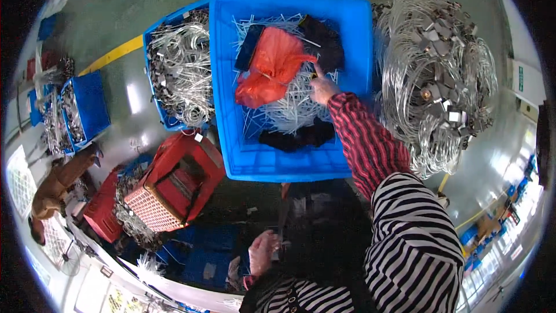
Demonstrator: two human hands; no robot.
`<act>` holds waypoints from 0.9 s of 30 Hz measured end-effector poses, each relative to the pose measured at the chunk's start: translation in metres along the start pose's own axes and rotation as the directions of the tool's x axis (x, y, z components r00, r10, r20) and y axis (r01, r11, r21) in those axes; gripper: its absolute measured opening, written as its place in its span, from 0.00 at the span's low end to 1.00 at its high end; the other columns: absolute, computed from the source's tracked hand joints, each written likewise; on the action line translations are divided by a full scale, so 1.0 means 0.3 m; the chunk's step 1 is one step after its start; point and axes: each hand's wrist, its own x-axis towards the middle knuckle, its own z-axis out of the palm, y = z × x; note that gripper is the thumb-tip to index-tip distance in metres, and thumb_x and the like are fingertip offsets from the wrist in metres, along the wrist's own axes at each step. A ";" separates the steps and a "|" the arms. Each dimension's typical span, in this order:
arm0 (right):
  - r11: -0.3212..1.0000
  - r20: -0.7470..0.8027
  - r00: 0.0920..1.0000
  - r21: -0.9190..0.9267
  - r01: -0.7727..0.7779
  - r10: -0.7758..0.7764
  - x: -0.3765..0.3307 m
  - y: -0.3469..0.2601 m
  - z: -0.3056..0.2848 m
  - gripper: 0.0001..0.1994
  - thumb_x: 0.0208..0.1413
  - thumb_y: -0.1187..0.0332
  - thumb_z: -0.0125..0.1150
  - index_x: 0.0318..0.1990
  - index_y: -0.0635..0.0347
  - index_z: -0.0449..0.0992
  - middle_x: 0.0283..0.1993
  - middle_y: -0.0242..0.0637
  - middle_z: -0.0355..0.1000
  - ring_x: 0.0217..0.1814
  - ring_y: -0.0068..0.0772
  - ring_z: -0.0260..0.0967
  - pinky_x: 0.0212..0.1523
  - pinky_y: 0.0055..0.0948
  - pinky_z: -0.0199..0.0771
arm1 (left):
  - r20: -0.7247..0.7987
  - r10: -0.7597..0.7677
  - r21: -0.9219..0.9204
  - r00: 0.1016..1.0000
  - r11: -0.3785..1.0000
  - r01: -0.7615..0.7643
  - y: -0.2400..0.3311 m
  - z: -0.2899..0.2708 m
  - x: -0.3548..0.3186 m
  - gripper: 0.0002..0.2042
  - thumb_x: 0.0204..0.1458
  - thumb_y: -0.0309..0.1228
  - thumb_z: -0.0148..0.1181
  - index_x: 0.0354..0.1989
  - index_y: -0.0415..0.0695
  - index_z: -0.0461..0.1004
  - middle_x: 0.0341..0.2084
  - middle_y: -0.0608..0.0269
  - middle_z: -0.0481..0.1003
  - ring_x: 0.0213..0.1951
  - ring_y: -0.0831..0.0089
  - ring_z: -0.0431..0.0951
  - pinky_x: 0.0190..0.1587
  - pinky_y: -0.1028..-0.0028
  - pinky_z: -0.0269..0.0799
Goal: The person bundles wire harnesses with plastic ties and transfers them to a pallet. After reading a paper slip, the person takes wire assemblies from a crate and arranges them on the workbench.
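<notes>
A large blue plastic bin (223, 133) stands before me, with many thin white plastic strips (292, 107) inside. On the strips lies a crumpled red plastic bag (272, 52), beside dark flat pieces (327, 40) and a black cloth-like piece (298, 137). My right hand (324, 88) reaches into the bin. Its index finger is stretched out, the tip at the pointed end of the red bag; the other fingers are bent, and no grip shows. My left hand (262, 250) is low near my body, its fingers curled; what they hold, if anything, is too small to make out.
Right of the bin is a tall heap of coiled clear cables (434, 81) with grey connectors. Another blue bin (152, 75) of cables stands left. Red baskets (159, 206) sit at lower left. A yellow line (116, 55) crosses the floor; a further blue bin (92, 101) stands beyond.
</notes>
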 end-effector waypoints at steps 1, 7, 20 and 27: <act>0.996 -0.023 0.997 -0.060 0.068 -0.069 0.040 0.101 0.027 0.11 0.45 0.65 0.69 0.36 0.58 0.79 0.67 0.52 0.62 0.45 0.56 0.75 0.43 0.49 0.76 | 0.012 -0.027 -0.019 1.000 0.999 0.028 -0.011 0.017 0.031 0.16 0.64 0.33 0.53 0.53 0.33 0.73 0.38 0.55 0.81 0.38 0.70 0.81 0.41 0.73 0.77; 0.938 -0.314 0.895 0.247 -0.245 0.316 0.271 0.005 0.075 0.19 0.51 0.62 0.67 0.50 0.56 0.74 0.34 0.55 0.76 0.36 0.65 0.74 0.36 0.58 0.72 | -0.126 -0.088 -0.034 0.988 0.996 0.084 -0.010 -0.025 0.064 0.16 0.63 0.33 0.56 0.51 0.33 0.74 0.37 0.54 0.80 0.38 0.68 0.82 0.44 0.71 0.78; 0.560 -0.397 0.685 0.828 -0.019 0.611 0.037 -0.078 -0.106 0.06 0.54 0.69 0.61 0.37 0.61 0.80 0.30 0.48 0.73 0.33 0.53 0.70 0.35 0.42 0.71 | -0.050 -0.103 -0.011 0.993 0.995 0.103 0.089 0.142 0.127 0.15 0.65 0.33 0.53 0.52 0.34 0.73 0.37 0.56 0.80 0.37 0.67 0.81 0.41 0.69 0.77; 0.905 -0.222 0.893 0.083 0.416 -0.391 -0.561 -0.520 -0.527 0.09 0.43 0.72 0.67 0.35 0.54 0.78 0.28 0.36 0.65 0.30 0.46 0.66 0.30 0.42 0.68 | 0.113 0.192 -0.361 0.975 0.922 -0.140 0.371 0.315 0.081 0.31 0.65 0.48 0.49 0.72 0.56 0.45 0.62 0.52 0.62 0.49 0.57 0.75 0.47 0.57 0.76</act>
